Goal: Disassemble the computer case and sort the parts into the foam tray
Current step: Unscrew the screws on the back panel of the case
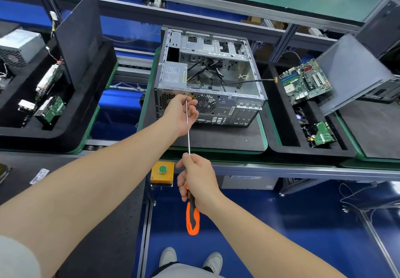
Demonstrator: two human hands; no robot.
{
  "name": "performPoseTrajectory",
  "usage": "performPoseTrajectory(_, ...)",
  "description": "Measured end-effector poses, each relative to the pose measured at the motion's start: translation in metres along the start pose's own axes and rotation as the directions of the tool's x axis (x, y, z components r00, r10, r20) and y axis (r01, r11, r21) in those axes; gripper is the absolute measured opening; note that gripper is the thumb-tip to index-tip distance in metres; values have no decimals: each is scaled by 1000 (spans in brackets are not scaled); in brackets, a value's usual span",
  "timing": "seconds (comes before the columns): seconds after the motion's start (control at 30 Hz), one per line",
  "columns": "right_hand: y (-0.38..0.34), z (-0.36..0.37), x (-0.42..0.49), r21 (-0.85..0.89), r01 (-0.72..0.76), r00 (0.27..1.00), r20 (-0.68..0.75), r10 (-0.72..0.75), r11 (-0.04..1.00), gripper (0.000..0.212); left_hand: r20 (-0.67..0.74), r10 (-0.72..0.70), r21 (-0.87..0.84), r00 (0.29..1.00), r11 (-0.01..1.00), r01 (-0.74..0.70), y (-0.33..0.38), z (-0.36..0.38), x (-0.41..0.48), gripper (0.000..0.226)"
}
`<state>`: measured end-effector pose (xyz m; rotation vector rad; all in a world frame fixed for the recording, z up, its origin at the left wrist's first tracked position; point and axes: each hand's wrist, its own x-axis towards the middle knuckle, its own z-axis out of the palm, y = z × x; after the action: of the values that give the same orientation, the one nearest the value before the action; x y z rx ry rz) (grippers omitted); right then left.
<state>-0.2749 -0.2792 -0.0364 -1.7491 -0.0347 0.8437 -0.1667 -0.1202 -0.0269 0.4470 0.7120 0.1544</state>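
Blue floor (270, 223) spreads beneath a long assembly-line tabletop (303, 170). Nearest me, the right hand (198, 180) grips a screwdriver (192, 219) where its orange handle meets the shaft, fingers wrapped tight around it. A yellow button box (162, 172) sits on the tabletop edge just beside that hand. Further up the shaft, the left hand (181, 113) has its fingers curled round the metal near the tip, right against the rear panel of the computer case (216, 76). The case stands open-sided on a black mat (216, 139), power supply (174, 75) inside. To its right, the foam tray (287, 150) holds a motherboard (305, 81) in its far compartment.
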Motion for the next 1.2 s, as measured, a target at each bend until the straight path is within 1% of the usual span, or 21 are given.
performPoseTrajectory(0.07,1,-1,2,31,1,1000,-6,-1,1000,39,-8,3,-13,1000,1000,-3,1,3,1,21)
performPoseTrajectory(0.17,2,-4,3,28,12,1000,-24,-11,1000,40,-20,10,-48,1000,999,-11,1,7,3,24)
performPoseTrajectory(0.3,3,-10,4,30,10,1000,-26,-9,999,37,-40,29,-39,999,999,-30,0,10,8,24)
performPoseTrajectory(0.37,4,-13,4,34,16,999,-29,-15,999,36,-38,36,-47,999,998,-38,-1,11,8,20)
performPoseTrajectory(0.47,8,-15,3,65,22,999,-39,-20,998,36,-74,72,-33,995,997,-75,-2,12,8,12)
performPoseTrajectory(0.53,10,-15,2,84,35,998,-50,-31,996,37,-84,99,27,992,995,-97,-4,11,9,13)
performPoseTrajectory(0.6,10,-17,3,101,63,996,-68,-57,993,39,-72,109,128,991,987,-99,-9,9,10,14)
performPoseTrajectory(0.73,-3,-27,14,115,124,984,-138,-108,986,42,16,32,324,999,945,-35,-27,9,8,17)
performPoseTrajectory(0.83,-15,-42,25,134,138,974,-198,-110,981,44,99,-30,445,995,895,-17,-43,20,6,16)
performPoseTrajectory(1.0,-29,-82,39,168,140,951,-297,-85,976,48,154,-111,535,982,845,11,-73,51,5,23)
performPoseTrajectory(1.07,-32,-103,45,173,154,936,-341,-87,973,50,161,-117,557,980,831,7,-86,65,7,25)
performPoseTrajectory(1.2,-35,-152,58,159,162,907,-413,-83,974,49,180,-98,633,979,773,-39,-117,94,19,17)
